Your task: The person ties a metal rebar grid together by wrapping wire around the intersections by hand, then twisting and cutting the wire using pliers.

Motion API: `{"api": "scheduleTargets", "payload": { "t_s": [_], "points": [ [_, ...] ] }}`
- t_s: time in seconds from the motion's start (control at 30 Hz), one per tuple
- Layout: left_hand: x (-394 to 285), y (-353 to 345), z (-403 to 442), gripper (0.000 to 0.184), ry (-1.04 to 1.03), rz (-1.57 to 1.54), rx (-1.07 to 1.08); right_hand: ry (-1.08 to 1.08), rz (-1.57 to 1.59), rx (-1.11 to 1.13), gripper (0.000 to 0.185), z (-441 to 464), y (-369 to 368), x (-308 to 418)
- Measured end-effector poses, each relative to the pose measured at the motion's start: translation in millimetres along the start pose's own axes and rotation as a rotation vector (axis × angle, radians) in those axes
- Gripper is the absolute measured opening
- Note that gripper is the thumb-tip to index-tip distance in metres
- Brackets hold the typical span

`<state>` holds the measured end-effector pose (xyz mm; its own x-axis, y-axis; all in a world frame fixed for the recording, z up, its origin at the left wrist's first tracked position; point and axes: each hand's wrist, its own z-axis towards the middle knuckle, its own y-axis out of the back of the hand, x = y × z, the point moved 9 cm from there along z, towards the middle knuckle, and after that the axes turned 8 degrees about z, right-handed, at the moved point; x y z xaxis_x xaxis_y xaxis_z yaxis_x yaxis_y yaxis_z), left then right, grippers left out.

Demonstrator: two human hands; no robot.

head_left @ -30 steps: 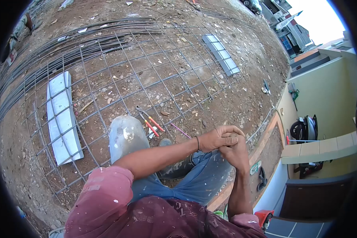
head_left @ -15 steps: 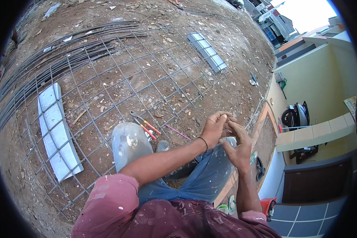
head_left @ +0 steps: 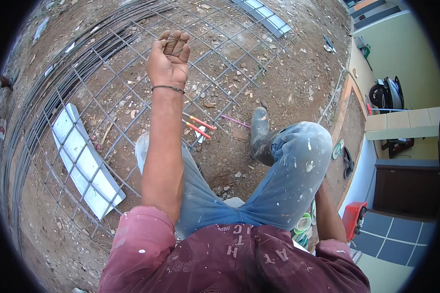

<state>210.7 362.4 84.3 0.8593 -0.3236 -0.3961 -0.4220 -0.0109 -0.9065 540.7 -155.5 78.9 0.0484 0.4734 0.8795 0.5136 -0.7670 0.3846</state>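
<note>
My left hand (head_left: 168, 61) reaches out over the rebar mesh (head_left: 127, 93), palm up with the fingers curled in. A thin dark wire (head_left: 175, 41) crosses those fingers. Under the left wrist, on the dirt, lie pincers (head_left: 200, 126) with red and yellow handles; my forearm covers their head. My right forearm (head_left: 329, 215) drops down beside my right thigh, and the leg hides the right hand and anything in it.
Long rebar rods (head_left: 49, 93) lie bundled at the left. White panels (head_left: 85, 163) lie under the mesh at left and far right. A purple stick (head_left: 234, 121) rests near my boot (head_left: 260, 129). At right are sandals (head_left: 348, 163), a red container (head_left: 353, 219) and a low wall (head_left: 401, 122).
My hands were together over my lap. The left has swung forward and left over the mesh, and the right has gone down behind my thigh. My right knee now stands further right.
</note>
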Motion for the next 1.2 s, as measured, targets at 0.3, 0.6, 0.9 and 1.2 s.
{"api": "scheduleTargets", "payload": {
  "t_s": [0.3, 0.6, 0.9, 1.2],
  "points": [
    [3.6, 15.6, -27.5, 0.032, 0.095, 0.085, -0.013, -0.85, -0.33, 0.442, 0.033, -60.0, -87.8, -213.8],
    [118.9, 52.5, -4.7, 0.035, 0.613, 0.045, -0.108, -1.456, -0.567, 0.811, 0.035, -134.1, -132.6, -277.3],
    [141.7, 129.2, 0.8, 0.04, 0.634, 0.041, -0.51, -1.734, -0.749, 0.71, 0.038, -73.5, -96.9, -223.8],
    [95.0, 140.2, -41.2, 0.044, 0.397, -0.022, -0.65, -1.525, -0.713, 0.905, 0.043, 79.5, -65.8, -193.5]
  ]
}}
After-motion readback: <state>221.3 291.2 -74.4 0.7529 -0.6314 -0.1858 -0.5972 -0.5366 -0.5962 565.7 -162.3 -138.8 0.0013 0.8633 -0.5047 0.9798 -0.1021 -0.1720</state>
